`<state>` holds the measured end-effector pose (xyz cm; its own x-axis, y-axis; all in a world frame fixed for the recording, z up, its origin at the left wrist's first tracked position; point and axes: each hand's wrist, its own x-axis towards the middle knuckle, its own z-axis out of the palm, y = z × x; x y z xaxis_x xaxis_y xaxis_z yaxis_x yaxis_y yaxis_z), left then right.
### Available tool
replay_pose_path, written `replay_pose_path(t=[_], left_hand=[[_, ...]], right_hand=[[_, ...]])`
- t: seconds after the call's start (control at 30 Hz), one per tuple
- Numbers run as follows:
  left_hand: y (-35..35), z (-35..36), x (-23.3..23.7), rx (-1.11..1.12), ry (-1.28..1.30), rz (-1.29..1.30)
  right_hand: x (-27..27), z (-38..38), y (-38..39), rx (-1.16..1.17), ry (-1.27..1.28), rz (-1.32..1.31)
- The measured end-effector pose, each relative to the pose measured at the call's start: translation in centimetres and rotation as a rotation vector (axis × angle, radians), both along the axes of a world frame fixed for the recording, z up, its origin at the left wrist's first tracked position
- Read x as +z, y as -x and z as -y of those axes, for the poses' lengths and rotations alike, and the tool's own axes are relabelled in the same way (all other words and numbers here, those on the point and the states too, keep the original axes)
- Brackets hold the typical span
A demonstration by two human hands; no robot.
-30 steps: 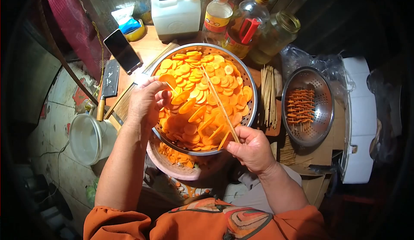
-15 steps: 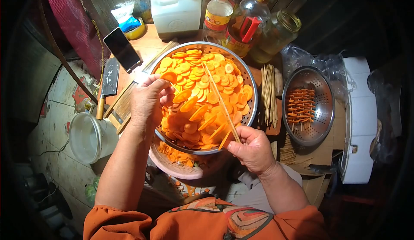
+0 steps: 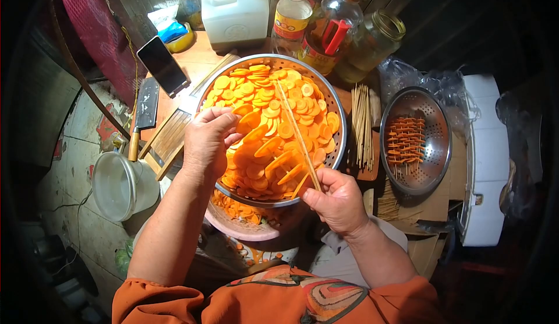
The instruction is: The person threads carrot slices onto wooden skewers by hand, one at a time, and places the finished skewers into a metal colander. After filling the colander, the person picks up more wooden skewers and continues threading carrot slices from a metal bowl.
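My right hand [image 3: 339, 203] is closed around the lower ends of thin bamboo skewers [image 3: 298, 130], which point up and left over the colander. A row of carrot slices [image 3: 269, 147], spaced apart and tilted, runs from that hand toward my left hand; the stick through them is mostly hidden. My left hand [image 3: 208, 141] pinches a carrot slice [image 3: 242, 110] at the far end of this row. Below both hands, a perforated metal colander [image 3: 339, 104] is heaped with loose carrot slices.
Bundled bamboo skewers [image 3: 363, 127] lie right of the colander. Farther right, a second colander [image 3: 434, 143] holds threaded carrot slices [image 3: 406, 141]. A cleaver [image 3: 149, 104], a phone [image 3: 162, 66] and a wooden slicer [image 3: 173, 137] are at left. Bottles and a white jug [image 3: 234, 18] stand behind.
My left hand has moved right and slightly down, closer to the threaded slices, with the slice still between its fingers. My right hand has hardly shifted.
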<state>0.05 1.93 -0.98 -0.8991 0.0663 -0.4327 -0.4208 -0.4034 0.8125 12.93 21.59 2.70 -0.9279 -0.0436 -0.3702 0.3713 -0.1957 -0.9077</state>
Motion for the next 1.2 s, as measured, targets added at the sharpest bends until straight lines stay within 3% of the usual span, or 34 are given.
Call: replay_pose_path(t=[0.23,0.37,0.47,0.53,0.6,0.67,0.73,0.8,0.87,0.93,1.0,1.07,1.2], left_hand=[[0.1,-0.1,0.1,0.011,0.022,-0.012],[0.6,0.2,0.6,-0.046,-0.018,-0.026],[1.0,0.4,0.1,-0.015,0.145,-0.100],[1.7,1.1,-2.2,-0.221,0.543,-0.282],[0.9,0.8,-2.3,-0.396,0.790,-0.301],[0.1,0.8,-3.7,-0.514,1.082,-0.549],[-1.0,-0.1,-2.8,-0.544,1.186,-0.526],[-1.4,-0.4,-3.3,-0.505,1.358,-0.728],[-1.2,-0.6,-2.5,-0.510,1.333,-0.658],[-0.4,-0.3,-2.2,-0.589,1.098,-0.457],[0.8,0.0,-2.4,-0.437,0.536,-0.075],[1.7,1.4,-2.4,-0.247,0.112,-0.007],[2.4,1.9,-0.4,-0.079,0.045,0.001]], right_hand=[[-0.1,-0.5,-0.1,0.037,0.005,0.055],[-0.1,-1.3,0.2,-0.062,0.086,0.057],[0.0,-1.3,0.6,-0.147,0.064,0.040],[0.0,-1.4,0.7,-0.173,0.143,0.017],[0.1,-1.4,0.6,-0.164,0.123,0.021],[0.1,-1.5,0.5,-0.154,0.104,0.028],[0.1,-1.6,0.5,-0.148,0.103,0.017],[0.2,-1.6,0.5,-0.152,0.103,0.019],[0.2,-1.6,0.5,-0.157,0.103,0.021],[0.1,-1.8,0.3,-0.130,0.066,0.032],[0.0,-2.5,-0.1,-0.060,0.093,0.053],[0.1,-2.5,-0.2,0.012,0.119,0.069],[0.1,-2.2,-0.1,0.075,0.152,0.107]])
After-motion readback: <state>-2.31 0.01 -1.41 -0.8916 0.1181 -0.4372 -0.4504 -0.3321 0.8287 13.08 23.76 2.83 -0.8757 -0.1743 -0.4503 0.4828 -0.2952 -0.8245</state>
